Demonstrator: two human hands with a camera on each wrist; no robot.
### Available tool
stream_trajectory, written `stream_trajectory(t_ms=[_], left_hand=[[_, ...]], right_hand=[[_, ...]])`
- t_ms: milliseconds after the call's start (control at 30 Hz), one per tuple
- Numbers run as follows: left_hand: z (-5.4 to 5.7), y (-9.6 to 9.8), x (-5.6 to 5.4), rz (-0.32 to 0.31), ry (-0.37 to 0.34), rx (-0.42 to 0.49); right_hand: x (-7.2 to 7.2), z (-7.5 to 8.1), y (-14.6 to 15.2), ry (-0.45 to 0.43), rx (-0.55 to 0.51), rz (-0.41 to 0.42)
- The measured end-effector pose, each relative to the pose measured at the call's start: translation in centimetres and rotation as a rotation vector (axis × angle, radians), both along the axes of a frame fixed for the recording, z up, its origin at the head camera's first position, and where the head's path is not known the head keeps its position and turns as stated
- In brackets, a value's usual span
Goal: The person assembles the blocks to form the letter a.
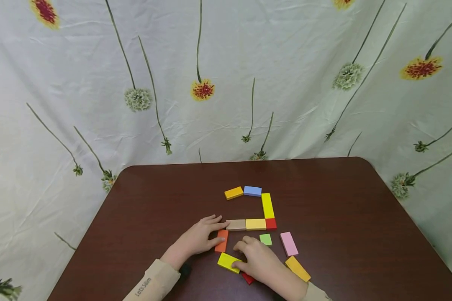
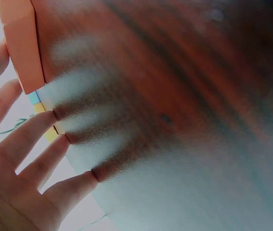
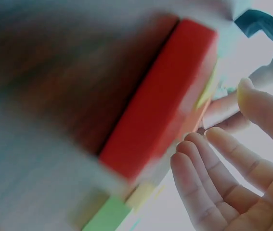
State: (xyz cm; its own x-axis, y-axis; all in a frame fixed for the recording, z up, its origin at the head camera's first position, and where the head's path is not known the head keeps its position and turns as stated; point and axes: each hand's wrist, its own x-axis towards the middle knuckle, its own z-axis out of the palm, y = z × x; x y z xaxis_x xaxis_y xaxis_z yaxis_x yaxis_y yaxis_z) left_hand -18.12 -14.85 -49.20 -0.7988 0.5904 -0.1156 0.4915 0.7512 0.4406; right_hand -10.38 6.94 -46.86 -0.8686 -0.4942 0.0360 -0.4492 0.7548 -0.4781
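My left hand (image 1: 199,236) is spread over an orange block (image 1: 221,241), its thumb and index finger touching it; the other fingers are straight with their tips on the table in the left wrist view. The index fingertip also lies by the end of a beige block (image 1: 236,225). Fingers loosely bent, my right hand (image 1: 261,261) hovers with nothing between thumb and fingers in the right wrist view. Its thumb is over or beside a yellow block (image 1: 227,261); contact is unclear. A red block (image 3: 160,101) lies partly hidden under that hand in the head view.
Beyond the hands, a pale yellow block (image 1: 255,224), a red one (image 1: 271,224), a long yellow one (image 1: 268,205), a blue one (image 1: 252,191) and an amber one (image 1: 234,193) form a bent line. Green (image 1: 265,239), pink (image 1: 289,244) and amber-orange (image 1: 297,268) blocks lie nearer.
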Motion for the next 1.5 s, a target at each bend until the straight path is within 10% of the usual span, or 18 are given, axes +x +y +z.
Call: stream_trajectory(t_ms=[967, 1500], left_hand=[[0.3, 0.2, 0.3, 0.006, -0.018, -0.012], [0.0, 0.1, 0.0, 0.014, -0.026, -0.018]], right_hand=[[1.7, -0.2, 4.0, -0.006, 0.067, 0.14], [2.2, -0.9, 4.1, 0.098, 0.073, 0.058]])
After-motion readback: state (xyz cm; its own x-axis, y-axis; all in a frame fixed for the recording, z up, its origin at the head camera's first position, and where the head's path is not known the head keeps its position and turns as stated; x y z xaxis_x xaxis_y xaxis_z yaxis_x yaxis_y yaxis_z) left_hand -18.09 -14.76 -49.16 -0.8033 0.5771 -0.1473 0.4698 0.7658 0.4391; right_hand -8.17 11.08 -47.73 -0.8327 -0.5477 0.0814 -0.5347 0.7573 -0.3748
